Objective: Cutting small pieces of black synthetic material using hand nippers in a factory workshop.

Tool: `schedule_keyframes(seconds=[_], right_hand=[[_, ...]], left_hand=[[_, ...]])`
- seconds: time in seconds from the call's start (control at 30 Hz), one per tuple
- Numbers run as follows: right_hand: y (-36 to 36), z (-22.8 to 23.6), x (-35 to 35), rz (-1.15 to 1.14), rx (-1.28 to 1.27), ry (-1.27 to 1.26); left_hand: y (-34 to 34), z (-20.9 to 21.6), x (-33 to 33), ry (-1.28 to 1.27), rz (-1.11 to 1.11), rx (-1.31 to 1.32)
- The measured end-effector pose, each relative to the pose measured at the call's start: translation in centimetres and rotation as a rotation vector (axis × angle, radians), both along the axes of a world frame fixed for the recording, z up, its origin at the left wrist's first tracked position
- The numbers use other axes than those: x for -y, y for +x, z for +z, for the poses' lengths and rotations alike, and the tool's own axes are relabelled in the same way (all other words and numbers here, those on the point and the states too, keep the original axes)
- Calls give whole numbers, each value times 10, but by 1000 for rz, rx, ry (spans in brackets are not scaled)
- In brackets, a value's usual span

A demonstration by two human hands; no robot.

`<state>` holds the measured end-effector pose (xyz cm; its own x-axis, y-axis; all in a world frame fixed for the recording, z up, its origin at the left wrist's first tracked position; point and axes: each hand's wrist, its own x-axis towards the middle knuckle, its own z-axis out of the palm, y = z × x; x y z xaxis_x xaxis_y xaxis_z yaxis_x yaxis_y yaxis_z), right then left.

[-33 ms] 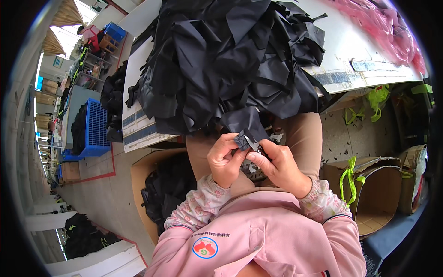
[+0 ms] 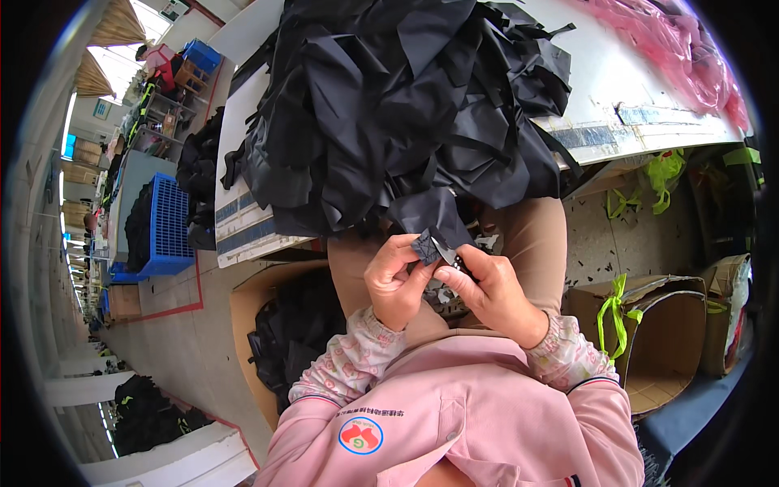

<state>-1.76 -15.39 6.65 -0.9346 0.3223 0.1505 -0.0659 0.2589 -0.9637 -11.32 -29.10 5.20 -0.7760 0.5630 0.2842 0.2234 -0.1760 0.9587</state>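
My left hand (image 2: 395,276) pinches the stitched end of a black fabric piece (image 2: 428,213) between thumb and fingers. Crossed stitch lines show on that end. In my right hand (image 2: 497,292) are small thread snips (image 2: 444,253), their silvery blade lying against the stitched end; my fingers hide most of the handle. Both hands are close together above my lap. The piece hangs at the near edge of a large heap of black fabric pieces (image 2: 381,105) on the white table (image 2: 613,93).
An open cardboard box (image 2: 243,325) with black fabric is at my left, and another cardboard box (image 2: 665,345) with a neon-yellow tie (image 2: 614,321) at my right. Pink plastic sheeting (image 2: 673,49) covers the table's far right. A blue crate (image 2: 169,227) stands left.
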Motion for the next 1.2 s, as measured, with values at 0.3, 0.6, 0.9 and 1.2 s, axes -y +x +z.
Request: schedule_keyframes(seconds=[0.3, 0.6, 0.9, 1.2], right_hand=[[1, 6, -2, 5, 14, 32], [10, 7, -22, 100, 172, -235], [14, 26, -47, 295, 179, 107], [12, 31, -43, 274, 138, 353]], left_hand=[[-3, -6, 6, -67, -69, -95], [-20, 9, 5, -19, -349, 174], [-38, 18, 10, -83, -604, 410], [-37, 11, 10, -134, -691, 369]])
